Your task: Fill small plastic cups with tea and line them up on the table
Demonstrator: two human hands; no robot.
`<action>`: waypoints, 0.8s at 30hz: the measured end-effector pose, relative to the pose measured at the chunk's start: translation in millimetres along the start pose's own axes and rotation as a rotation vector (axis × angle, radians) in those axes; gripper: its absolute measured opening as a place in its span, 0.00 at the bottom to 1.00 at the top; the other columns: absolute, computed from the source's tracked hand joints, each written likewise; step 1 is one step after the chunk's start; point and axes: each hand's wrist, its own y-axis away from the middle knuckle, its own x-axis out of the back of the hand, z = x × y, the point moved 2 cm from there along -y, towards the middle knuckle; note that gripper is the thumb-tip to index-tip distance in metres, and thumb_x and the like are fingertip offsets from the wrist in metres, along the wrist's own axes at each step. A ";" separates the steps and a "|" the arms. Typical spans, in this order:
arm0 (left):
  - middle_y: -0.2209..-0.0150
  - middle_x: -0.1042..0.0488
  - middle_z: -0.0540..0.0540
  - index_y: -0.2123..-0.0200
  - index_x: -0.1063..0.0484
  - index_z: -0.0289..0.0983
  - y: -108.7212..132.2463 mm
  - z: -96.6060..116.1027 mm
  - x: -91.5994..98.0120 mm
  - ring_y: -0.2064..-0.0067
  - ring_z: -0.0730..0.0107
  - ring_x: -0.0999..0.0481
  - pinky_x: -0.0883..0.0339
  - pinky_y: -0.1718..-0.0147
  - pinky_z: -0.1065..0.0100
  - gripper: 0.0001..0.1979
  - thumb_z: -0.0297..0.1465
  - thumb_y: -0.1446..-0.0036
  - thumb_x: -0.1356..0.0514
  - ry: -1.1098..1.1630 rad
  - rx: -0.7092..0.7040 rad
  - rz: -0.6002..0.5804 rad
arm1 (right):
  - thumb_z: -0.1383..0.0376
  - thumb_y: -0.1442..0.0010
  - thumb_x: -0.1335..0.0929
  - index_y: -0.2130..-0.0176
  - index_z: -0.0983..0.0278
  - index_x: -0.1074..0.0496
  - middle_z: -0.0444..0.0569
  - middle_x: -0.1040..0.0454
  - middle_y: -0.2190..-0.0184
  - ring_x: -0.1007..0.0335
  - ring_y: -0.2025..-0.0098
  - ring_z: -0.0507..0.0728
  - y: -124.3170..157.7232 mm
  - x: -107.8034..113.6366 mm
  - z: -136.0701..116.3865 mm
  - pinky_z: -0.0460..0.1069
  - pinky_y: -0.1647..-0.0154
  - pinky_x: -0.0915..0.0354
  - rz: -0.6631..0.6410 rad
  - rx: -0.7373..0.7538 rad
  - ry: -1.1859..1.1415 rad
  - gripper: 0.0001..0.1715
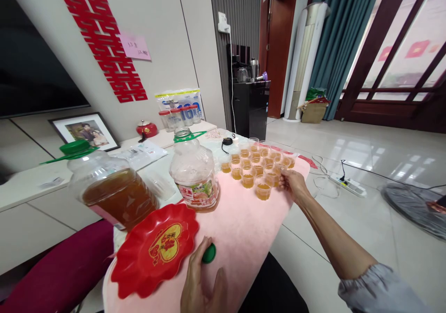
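Note:
My right hand (293,183) reaches to the near right corner of a group of clear plastic cups filled with amber drink. Its fingertips are closed at the side of one plastic cup (273,179), partly hidden by other cups. Another filled cup (263,191) stands just left of it. My left hand (204,278) is low over the pink tabletop, fingers apart and holding nothing. A green bottle cap (209,253) lies beside its fingertips. An uncapped plastic jug (193,173) with a little drink at the bottom stands upright behind the cap.
A red scalloped plate (139,257) lies at the left of the pink-covered table (244,238). A capped jug (111,192) of brown drink stands behind it. Several red-lidded jars (177,117) stand farther back. A power strip (348,185) lies on the floor at right.

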 end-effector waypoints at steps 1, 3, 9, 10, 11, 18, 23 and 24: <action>0.37 0.27 0.44 0.39 0.31 0.41 0.1 0.0 0.1 0.32 0.53 0.30 0.32 0.34 0.51 0.27 0.43 0.39 0.43 0.003 -0.004 0.002 | 0.54 0.28 0.29 0.47 0.66 0.27 0.50 0.25 0.54 0.25 0.59 0.55 2.8 0.5 1.5 0.52 0.58 0.24 -0.006 -0.009 0.009 0.19; 0.37 0.26 0.44 0.39 0.31 0.41 0.1 -0.3 0.1 0.32 0.54 0.30 0.32 0.34 0.52 0.27 0.44 0.39 0.43 0.018 -0.015 0.005 | 0.54 0.28 0.29 0.47 0.66 0.27 0.50 0.25 0.53 0.25 0.58 0.55 9.4 0.5 5.5 0.52 0.58 0.24 -0.023 -0.031 0.034 0.19; 0.37 0.27 0.45 0.39 0.32 0.45 0.2 -1.9 -0.1 0.32 0.53 0.31 0.34 0.33 0.48 0.27 0.45 0.39 0.43 0.011 0.001 -0.008 | 0.56 0.28 0.29 0.48 0.66 0.27 0.49 0.25 0.55 0.25 0.60 0.54 25.5 -7.5 14.8 0.51 0.60 0.24 -0.092 -0.061 0.098 0.18; 0.36 0.27 0.45 0.39 0.32 0.45 0.3 -1.8 -0.1 0.32 0.53 0.31 0.34 0.32 0.47 0.26 0.45 0.39 0.43 0.011 0.007 -0.006 | 0.56 0.28 0.29 0.49 0.66 0.27 0.49 0.25 0.55 0.25 0.60 0.54 26.6 -9.2 14.8 0.51 0.60 0.24 -0.099 -0.061 0.106 0.17; 0.36 0.28 0.45 0.39 0.32 0.44 0.5 -1.7 -0.2 0.32 0.53 0.31 0.34 0.32 0.48 0.26 0.44 0.39 0.43 0.015 0.011 -0.006 | 0.56 0.29 0.29 0.49 0.66 0.27 0.49 0.25 0.56 0.25 0.61 0.53 27.2 -10.8 14.5 0.50 0.61 0.24 -0.105 -0.060 0.112 0.17; 0.37 0.27 0.43 0.39 0.31 0.42 0.1 -3.1 -1.0 0.32 0.53 0.30 0.33 0.34 0.50 0.27 0.44 0.39 0.43 0.020 -0.016 0.000 | 0.56 0.28 0.29 0.53 0.67 0.27 0.45 0.26 0.63 0.28 0.68 0.50 27.6 -14.4 10.2 0.46 0.68 0.27 -0.121 -0.034 0.118 0.16; 0.37 0.27 0.43 0.39 0.31 0.41 -1.0 -7.7 -1.3 0.33 0.55 0.30 0.31 0.35 0.54 0.27 0.44 0.38 0.43 0.018 -0.037 0.002 | 0.56 0.28 0.29 0.54 0.67 0.27 0.45 0.26 0.63 0.29 0.69 0.49 27.1 -13.1 13.0 0.45 0.69 0.28 -0.104 -0.007 0.100 0.16; 0.37 0.27 0.43 0.39 0.31 0.40 -1.2 -8.9 -1.3 0.33 0.55 0.29 0.30 0.35 0.54 0.27 0.44 0.38 0.43 0.017 -0.042 0.000 | 0.56 0.28 0.29 0.53 0.67 0.27 0.45 0.26 0.63 0.28 0.68 0.50 26.8 -13.2 13.9 0.46 0.68 0.27 -0.103 0.001 0.094 0.16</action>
